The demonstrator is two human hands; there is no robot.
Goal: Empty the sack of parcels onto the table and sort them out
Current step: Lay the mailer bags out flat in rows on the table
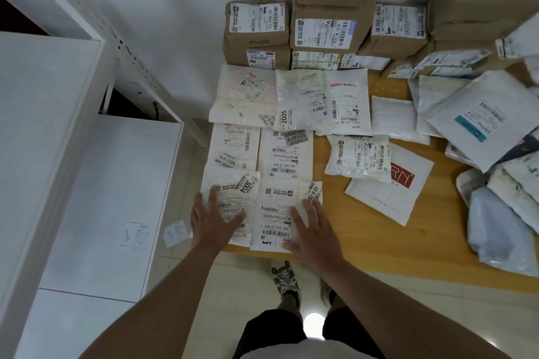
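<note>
Both hands lie flat with fingers spread at the near edge of the tabletop [329, 140]. Left hand [213, 220] presses the 3004 mailer [230, 198]; right hand [313, 230] presses the labelled envelope [275, 213] just beside it, gripping nothing. Both packets run lengthwise away from the person, closing two tidy columns of flat parcels. Unsorted grey bags [495, 230] wait well to the right of that envelope, nearer the right hand, I'd judge. Cardboard boxes [329, 23] stand stacked beyond.

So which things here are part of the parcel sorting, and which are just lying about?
Job:
left hand and right hand, flat on white mailers
cardboard boxes
unsorted bag pile
table

Lying about:
white shelving
paper slip on the floor
</note>
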